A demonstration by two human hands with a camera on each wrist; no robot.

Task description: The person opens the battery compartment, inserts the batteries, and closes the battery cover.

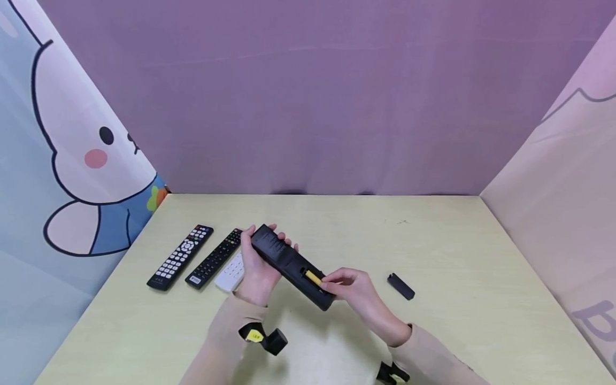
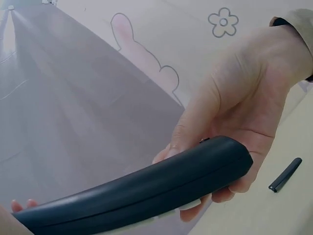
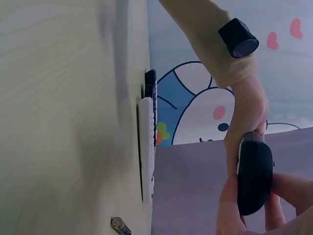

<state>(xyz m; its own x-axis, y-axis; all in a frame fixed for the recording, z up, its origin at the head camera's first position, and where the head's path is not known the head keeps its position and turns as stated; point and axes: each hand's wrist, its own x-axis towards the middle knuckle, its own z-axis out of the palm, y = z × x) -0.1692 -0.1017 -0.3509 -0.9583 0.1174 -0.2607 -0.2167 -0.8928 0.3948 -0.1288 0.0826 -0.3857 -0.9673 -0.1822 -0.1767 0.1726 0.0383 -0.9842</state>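
My left hand [image 1: 261, 270] grips the upper end of a black remote control [image 1: 284, 256], tilted above the table with its back facing up. A yellow battery [image 1: 314, 277] lies at the uncovered battery compartment in the remote's lower half. My right hand [image 1: 353, 289] pinches the battery's near end between thumb and index finger, while other fingers reach under the remote's lower end, as the left wrist view shows. To the right, the small black battery cover [image 1: 401, 286] rests on the table.
Left of my hands lie two black remotes [image 1: 180, 258] [image 1: 214, 259] and a white remote [image 1: 231, 272], partly hidden by my left hand. A small cylinder with a metallic end [image 3: 120, 225] lies on the table [image 1: 471, 321]. Printed cloth walls enclose the back and sides.
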